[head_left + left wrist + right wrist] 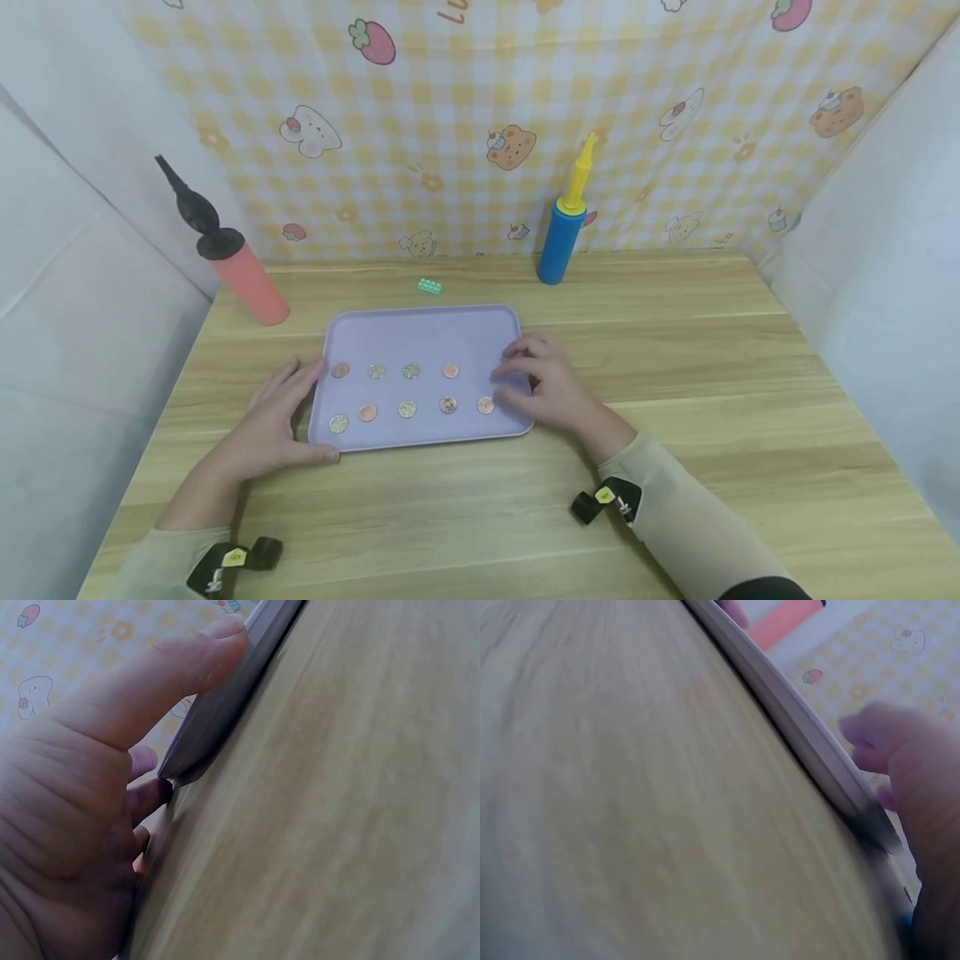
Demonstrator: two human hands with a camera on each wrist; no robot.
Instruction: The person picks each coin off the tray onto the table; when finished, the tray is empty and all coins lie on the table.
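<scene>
Wooden table w/ lilac tray at centre, nine coins in two rows on it. Left hand braces tray's near-left corner, fingers straight, thumb along the edge, apparently to steady it. Right hand rests over right rim, fingers loosely bent above the coins; whether it pinches one, can't tell.

Only part of a word, "Lu", shows on the backdrop at the top edge; the rest is cut off.
</scene>
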